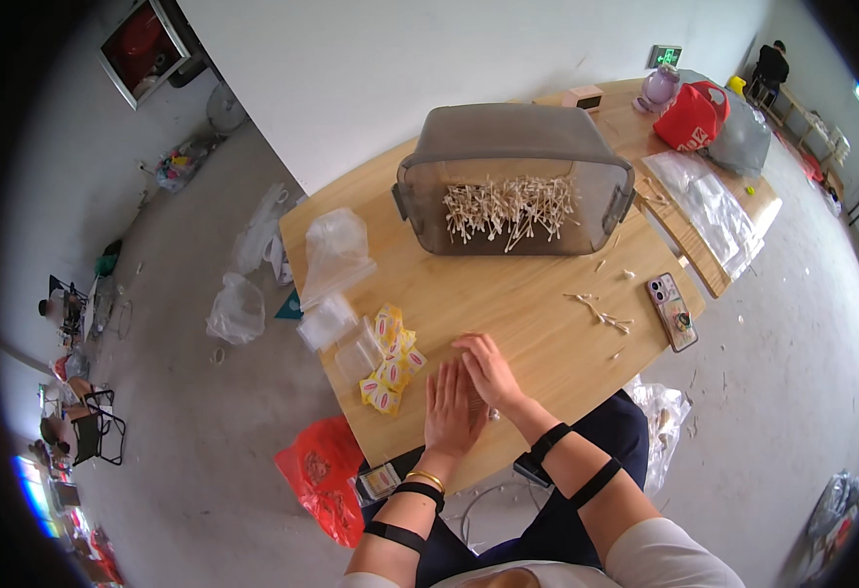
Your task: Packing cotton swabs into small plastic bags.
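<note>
Near the table's front edge my left hand (pixel 452 404) and my right hand (pixel 492 376) come together around a small bundle of cotton swabs (pixel 477 400). The left lies with its fingers stretched forward along one side; the right curves its fingers over the other side. Palms and fingers hide most of the bundle, but a few white tips show by the right wrist. Just left of my left hand is a pile of yellow-and-white printed cards (pixel 390 367). Clear plastic boxes (pixel 358 351) lie beside the pile.
A grey translucent bin (pixel 517 137), tipped on its side, holds many loose swabs (pixel 511 209). Stray swabs (pixel 604 316) and a phone (pixel 671 312) lie at the right. Clear bags (pixel 336 250) are at the left; a red bag (pixel 321 480) hangs below the table edge.
</note>
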Tool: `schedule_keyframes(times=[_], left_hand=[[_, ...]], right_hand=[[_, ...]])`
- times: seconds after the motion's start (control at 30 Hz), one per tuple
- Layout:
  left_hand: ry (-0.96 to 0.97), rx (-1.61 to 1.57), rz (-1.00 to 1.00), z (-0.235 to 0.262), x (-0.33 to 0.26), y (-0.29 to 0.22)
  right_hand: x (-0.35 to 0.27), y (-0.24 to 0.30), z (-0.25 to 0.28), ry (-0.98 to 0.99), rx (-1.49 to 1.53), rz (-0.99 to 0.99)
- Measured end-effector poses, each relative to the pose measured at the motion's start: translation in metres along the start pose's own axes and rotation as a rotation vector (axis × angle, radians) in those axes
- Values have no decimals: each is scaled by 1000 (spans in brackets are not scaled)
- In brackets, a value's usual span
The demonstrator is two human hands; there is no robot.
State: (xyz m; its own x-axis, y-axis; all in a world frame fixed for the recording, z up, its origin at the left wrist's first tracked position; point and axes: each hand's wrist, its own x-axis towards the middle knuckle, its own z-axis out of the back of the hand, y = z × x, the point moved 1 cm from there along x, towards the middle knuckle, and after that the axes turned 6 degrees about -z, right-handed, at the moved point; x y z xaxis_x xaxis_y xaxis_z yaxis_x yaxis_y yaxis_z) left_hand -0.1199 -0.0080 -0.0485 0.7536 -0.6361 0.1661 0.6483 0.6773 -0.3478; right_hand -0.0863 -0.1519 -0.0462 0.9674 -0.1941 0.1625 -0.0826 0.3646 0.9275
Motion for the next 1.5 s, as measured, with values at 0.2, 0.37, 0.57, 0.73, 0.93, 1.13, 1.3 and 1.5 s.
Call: schedule_keyframes(times=[0.2, 0.37, 0.57, 0.73, 0.93, 1.13, 1.3, 1.5], left_hand=[[-12, -30, -3, -3, -2, 1], [36, 87, 9, 1, 1, -2], [182, 209, 7, -8, 1, -15], [223, 317, 40, -6, 7, -17], [197, 316, 5, -6, 2, -18], [221, 270, -35, -2, -6, -19], [198, 206, -27, -7, -7, -27], [233, 174, -4, -14, 2, -20]], right_hand=[[-11, -6, 25, -273, -39, -35], [-33, -9, 54, -297, -390, -33], [-33, -12, 53, -251, -459, -20], [-34, -9, 54, -246, -473, -20], [-33, -12, 54, -257, -462, -15], [-32, -10, 55, -242, -460, -20], [-33, -12, 55, -256, -463, -24], [-32, -13, 54, -259, -483, -12]])
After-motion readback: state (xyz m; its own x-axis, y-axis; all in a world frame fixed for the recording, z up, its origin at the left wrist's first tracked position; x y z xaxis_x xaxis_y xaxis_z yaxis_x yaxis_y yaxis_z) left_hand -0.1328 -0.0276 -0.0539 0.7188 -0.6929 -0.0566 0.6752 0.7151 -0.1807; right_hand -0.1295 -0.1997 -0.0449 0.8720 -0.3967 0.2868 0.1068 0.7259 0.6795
